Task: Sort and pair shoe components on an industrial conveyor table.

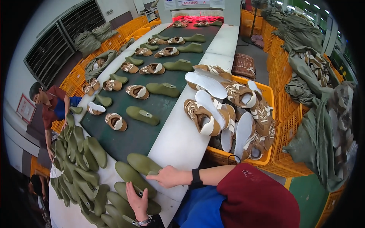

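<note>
While left hand [137, 202] spreads over lasts [130, 175], right hand [167, 177], grip unclear, at farther last [141, 162].

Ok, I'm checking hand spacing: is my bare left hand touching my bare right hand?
Apart: the head view shows the left hand clear of the right hand, with an olive-green rounded shoe last visible between them.

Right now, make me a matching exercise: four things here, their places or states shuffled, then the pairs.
1. Bare right hand
2. Bare left hand
3. Orange plastic crate heaped with brown-and-white shoes
4. Flat dark-green conveyor belt

A. Leading to a red-lit opening
B. Index finger extended by a smooth olive-green shoe last
C. To the belt's right
D. Silver metal watch at its wrist

Pairs: 1-B, 2-D, 3-C, 4-A
</note>
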`<state>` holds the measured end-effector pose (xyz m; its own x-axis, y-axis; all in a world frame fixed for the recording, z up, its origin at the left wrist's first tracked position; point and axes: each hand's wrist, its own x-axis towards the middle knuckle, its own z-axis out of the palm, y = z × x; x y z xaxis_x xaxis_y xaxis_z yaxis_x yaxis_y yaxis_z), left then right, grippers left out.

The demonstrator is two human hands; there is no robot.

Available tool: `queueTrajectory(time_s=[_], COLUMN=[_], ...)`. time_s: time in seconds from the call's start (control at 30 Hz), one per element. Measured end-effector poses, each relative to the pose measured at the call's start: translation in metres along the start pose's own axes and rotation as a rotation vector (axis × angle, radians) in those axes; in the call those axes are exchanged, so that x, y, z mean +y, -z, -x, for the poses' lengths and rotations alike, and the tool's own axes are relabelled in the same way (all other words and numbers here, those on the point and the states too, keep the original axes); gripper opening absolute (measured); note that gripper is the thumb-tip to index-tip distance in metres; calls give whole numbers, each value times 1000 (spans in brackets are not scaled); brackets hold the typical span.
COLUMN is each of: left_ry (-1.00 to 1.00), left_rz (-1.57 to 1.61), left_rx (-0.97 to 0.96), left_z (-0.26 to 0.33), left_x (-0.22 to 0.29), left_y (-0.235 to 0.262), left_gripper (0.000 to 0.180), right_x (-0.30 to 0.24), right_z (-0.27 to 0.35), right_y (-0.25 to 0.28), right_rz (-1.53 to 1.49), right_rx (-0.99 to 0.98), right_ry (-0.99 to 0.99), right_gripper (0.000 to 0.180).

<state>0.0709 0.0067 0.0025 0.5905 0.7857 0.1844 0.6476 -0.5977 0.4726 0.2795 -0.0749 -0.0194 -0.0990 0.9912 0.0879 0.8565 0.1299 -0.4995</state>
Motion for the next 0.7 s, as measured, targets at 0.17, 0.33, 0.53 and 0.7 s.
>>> queueTrajectory(time_s=[0.17, 0.33, 0.53, 0.7], left_ry=[18, -2, -14, 74], left_rz=[73, -134, -302, -393], left_rx=[-73, 28, 170, 213], left_z=[7, 33, 38, 37], left_x=[-2, 10, 17, 19], left_y=[13, 3, -6, -12], left_gripper=[72, 59, 48, 46], right_x=[-3, -5, -4, -6], right_z=[-1, -1, 2, 3], right_y=[6, 8, 6, 6], right_rz=[2, -17, 1, 45], right_rx=[-2, -10, -56, -4], right_ry=[8, 12, -2, 1], right_gripper=[58, 58, 61, 61])
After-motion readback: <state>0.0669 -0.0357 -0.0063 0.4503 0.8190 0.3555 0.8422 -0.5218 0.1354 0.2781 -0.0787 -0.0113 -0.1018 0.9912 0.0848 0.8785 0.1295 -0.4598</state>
